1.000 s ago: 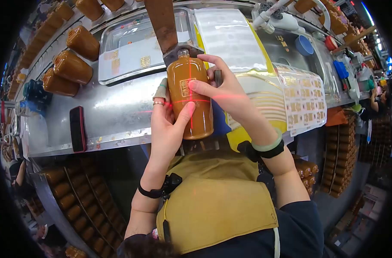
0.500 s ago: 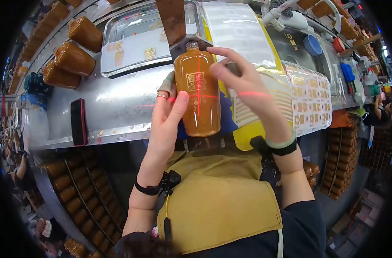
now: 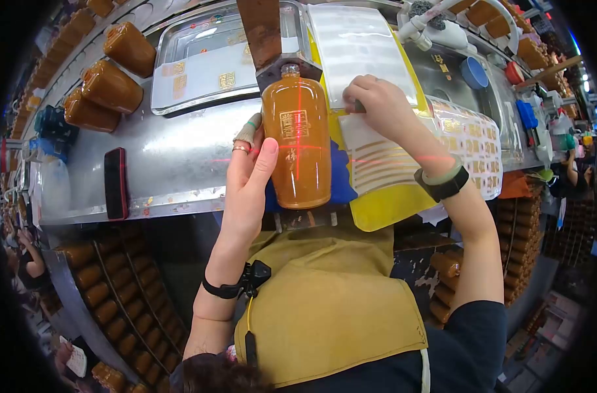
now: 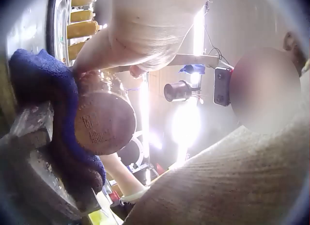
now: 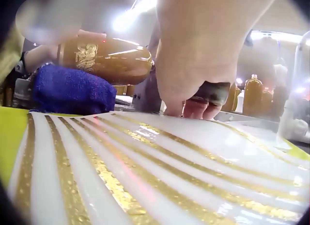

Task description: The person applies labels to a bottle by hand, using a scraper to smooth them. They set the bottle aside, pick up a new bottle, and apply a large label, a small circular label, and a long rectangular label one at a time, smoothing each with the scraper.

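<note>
A brown glass bottle (image 3: 308,177) lies with its neck at a metal bracket (image 3: 287,60) and its body over a blue cloth (image 3: 343,173). Gold framed lettering (image 3: 294,124) and smaller gold characters (image 3: 292,156) show on its upper face, crossed by red laser lines. My left hand (image 3: 247,180) holds the bottle's left side, thumb at its edge; the other fingers are partly hidden. Off to the right, my right hand (image 3: 387,108) has its fingers bent down at a white sheet with gold strips (image 5: 121,186). A dark band (image 5: 210,93) shows at those fingers; whether they pinch anything I cannot tell.
A metal tray (image 3: 161,82) with gold stickers sits at the back left. Near several brown bottles (image 3: 112,85) lies a phone (image 3: 116,183). To the right are a sticker sheet (image 3: 472,144), a sink basin (image 3: 436,78) and a blue bowl (image 3: 473,72). Yellow backing (image 3: 387,209) sticks out past the bench's front.
My right hand has left the bottle and moved right to the gold-striped sheet. My left thumb has shifted from the bottle's face to its left edge. Small gold characters now show below the framed lettering.
</note>
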